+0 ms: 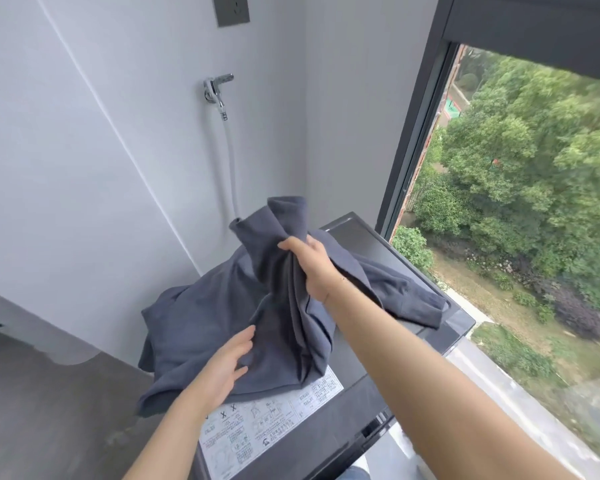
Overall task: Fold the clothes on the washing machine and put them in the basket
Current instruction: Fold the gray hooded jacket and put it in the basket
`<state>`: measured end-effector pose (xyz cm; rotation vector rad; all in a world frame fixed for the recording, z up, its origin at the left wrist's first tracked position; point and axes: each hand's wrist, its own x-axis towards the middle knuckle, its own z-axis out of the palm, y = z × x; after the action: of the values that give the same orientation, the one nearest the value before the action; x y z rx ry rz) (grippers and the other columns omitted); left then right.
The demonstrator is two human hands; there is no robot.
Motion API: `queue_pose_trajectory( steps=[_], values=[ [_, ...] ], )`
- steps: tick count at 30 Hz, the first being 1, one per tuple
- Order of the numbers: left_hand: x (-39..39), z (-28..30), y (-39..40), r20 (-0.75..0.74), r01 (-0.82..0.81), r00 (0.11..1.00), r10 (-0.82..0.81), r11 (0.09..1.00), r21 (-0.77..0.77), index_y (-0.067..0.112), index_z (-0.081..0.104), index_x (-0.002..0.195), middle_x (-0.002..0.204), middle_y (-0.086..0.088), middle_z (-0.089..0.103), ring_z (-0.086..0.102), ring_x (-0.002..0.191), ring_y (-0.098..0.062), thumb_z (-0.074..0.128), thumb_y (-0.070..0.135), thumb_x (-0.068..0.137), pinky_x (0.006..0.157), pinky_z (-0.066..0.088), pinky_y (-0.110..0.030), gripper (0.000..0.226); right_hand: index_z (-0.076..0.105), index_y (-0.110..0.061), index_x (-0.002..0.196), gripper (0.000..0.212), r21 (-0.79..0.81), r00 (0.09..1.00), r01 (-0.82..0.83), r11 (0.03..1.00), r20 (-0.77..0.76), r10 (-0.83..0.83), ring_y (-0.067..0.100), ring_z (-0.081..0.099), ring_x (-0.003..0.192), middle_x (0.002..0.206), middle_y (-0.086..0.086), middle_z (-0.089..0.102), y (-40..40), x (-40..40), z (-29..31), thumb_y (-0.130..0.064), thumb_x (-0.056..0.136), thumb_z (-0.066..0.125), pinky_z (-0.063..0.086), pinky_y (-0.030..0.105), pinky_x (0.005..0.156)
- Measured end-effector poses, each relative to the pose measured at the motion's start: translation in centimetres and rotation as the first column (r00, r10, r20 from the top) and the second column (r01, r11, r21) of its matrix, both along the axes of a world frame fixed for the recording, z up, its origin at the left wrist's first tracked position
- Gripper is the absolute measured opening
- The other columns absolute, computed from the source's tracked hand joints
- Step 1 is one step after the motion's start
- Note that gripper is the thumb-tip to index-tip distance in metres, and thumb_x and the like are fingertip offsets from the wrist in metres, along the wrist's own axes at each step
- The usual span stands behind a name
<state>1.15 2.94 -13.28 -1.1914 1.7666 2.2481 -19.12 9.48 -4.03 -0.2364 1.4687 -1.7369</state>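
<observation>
Task at an early stage by my reading: one dark grey garment [222, 327] lies crumpled and unfolded on the washing machine [368, 403], no fold made yet, and no basket in view, so folding and stowing are all still to do. I cannot tell whether there is more than one garment in the heap. Right hand [309, 261]: fingers [288, 244] curled tight round a bunched ridge of the cloth, lifting it above the lid; the fabric drapes down and away below those fingers. Left hand [227, 362]: fingers straight and slightly spread, palm toward the cloth, the fingertips touching or just beside the hanging fabric, gripping nothing. A printed instruction sticker [271, 420] sits on the lid just below the left fingers. Window [534, 202] to the right of the right hand.
</observation>
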Motion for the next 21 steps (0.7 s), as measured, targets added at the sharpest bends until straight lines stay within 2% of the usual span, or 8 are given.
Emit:
queue_pose_trajectory(
  steps=[2, 4, 6, 10, 14, 17, 19, 21],
  values=[
    [-0.5, 0.0, 1.0, 0.257, 0.343, 0.930, -0.262, 0.870, -0.354, 0.041, 0.041, 0.140, 0.159, 0.014, 0.016, 0.025, 0.137, -0.004, 0.052, 0.039, 0.096, 0.107, 0.028, -0.031, 0.045, 0.062, -0.014, 0.088, 0.006, 0.031, 0.990, 0.130, 0.991, 0.055, -0.131, 0.026, 0.062, 0.080, 0.086, 0.008, 0.065, -0.7, -1.9, 2.0, -0.014, 0.083, 0.065, 0.051, 0.033, 0.071],
    [-0.5, -1.1, 1.9, 0.584, 0.673, 0.729, -0.356, 0.525, -0.520, 0.044, 0.027, 0.147, 0.157, 0.021, -0.005, 0.001, 0.146, -0.007, 0.055, 0.069, 0.076, 0.115, 0.007, -0.048, 0.080, 0.060, -0.016, 0.086, 0.008, 0.050, 0.964, 0.262, 0.964, 0.040, -0.264, 0.025, 0.058, 0.081, 0.085, 0.006, 0.062, -1.0, -4.8, 4.2, -0.017, 0.081, 0.065, 0.048, 0.030, 0.069],
    [-0.1, -2.2, 2.8, 0.636, 0.703, 0.708, -0.307, 0.391, -0.594, 0.040, 0.005, 0.151, 0.158, 0.019, -0.012, -0.006, 0.147, -0.008, 0.053, 0.070, 0.072, 0.114, 0.000, -0.056, 0.097, 0.060, -0.014, 0.086, 0.012, 0.034, 0.937, 0.346, 0.938, 0.036, -0.347, 0.025, 0.059, 0.087, 0.084, 0.005, 0.062, -0.8, -7.7, 6.3, -0.020, 0.077, 0.066, 0.048, 0.031, 0.071],
    [-0.6, -1.0, 1.8, 0.197, 0.193, 0.979, -0.057, 0.577, -0.793, 0.039, 0.028, 0.145, 0.150, 0.004, 0.042, 0.040, 0.137, -0.014, 0.042, 0.009, 0.098, 0.113, 0.031, -0.037, 0.057, 0.064, -0.007, 0.092, 0.024, -0.137, 0.956, 0.293, 0.946, 0.051, -0.288, 0.028, 0.066, 0.088, 0.087, 0.010, 0.068, -0.2, -9.8, 10.8, -0.022, 0.074, 0.066, 0.055, 0.033, 0.075],
    [-0.3, 2.7, -0.9, 0.026, 0.048, 0.999, -0.043, 0.665, -0.745, 0.029, 0.038, 0.145, 0.144, 0.011, 0.041, 0.037, 0.137, -0.012, 0.040, 0.000, 0.099, 0.107, 0.027, -0.015, 0.054, 0.062, -0.003, 0.085, 0.011, -0.524, 0.939, 0.338, 0.782, 0.131, -0.318, 0.028, 0.064, 0.071, 0.076, 0.013, 0.065, 1.9, -7.9, 14.4, -0.011, 0.085, 0.055, 0.054, 0.034, 0.074],
    [1.0, 3.3, -1.9, -0.023, 0.100, 0.987, -0.161, 0.715, -0.692, 0.050, 0.038, 0.126, 0.138, 0.021, 0.026, 0.018, 0.141, -0.003, 0.040, -0.002, 0.099, 0.111, 0.015, -0.014, 0.058, 0.063, -0.006, 0.086, 0.013, -0.601, 0.862, 0.502, 0.622, 0.282, -0.422, 0.028, 0.063, 0.079, 0.083, 0.012, 0.065, 7.1, -7.0, 10.9, -0.010, 0.086, 0.051, 0.049, 0.037, 0.088],
    [1.6, 1.7, -1.8, 0.072, 0.273, 0.953, -0.296, 0.724, -0.634, 0.057, 0.041, 0.117, 0.146, 0.022, 0.020, 0.007, 0.146, -0.006, 0.041, -0.002, 0.099, 0.120, 0.011, -0.031, 0.062, 0.060, -0.013, 0.080, 0.013, -0.429, 0.757, 0.653, 0.624, 0.354, -0.549, 0.022, 0.064, 0.074, 0.077, 0.005, 0.067, 10.9, -5.9, 5.5, -0.014, 0.087, 0.049, 0.054, 0.029, 0.077],
    [2.1, -0.2, -1.1, 0.350, 0.552, 0.832, -0.431, 0.580, -0.599, 0.051, 0.041, 0.129, 0.157, 0.017, 0.011, -0.005, 0.149, -0.013, 0.035, -0.010, 0.093, 0.119, 0.002, -0.053, 0.071, 0.055, -0.019, 0.075, 0.014, -0.108, 0.593, 0.785, 0.611, 0.421, -0.687, 0.016, 0.065, 0.058, 0.065, -0.002, 0.068, 14.6, -4.2, -1.4, -0.018, 0.087, 0.050, 0.053, 0.021, 0.055]
  ],
)
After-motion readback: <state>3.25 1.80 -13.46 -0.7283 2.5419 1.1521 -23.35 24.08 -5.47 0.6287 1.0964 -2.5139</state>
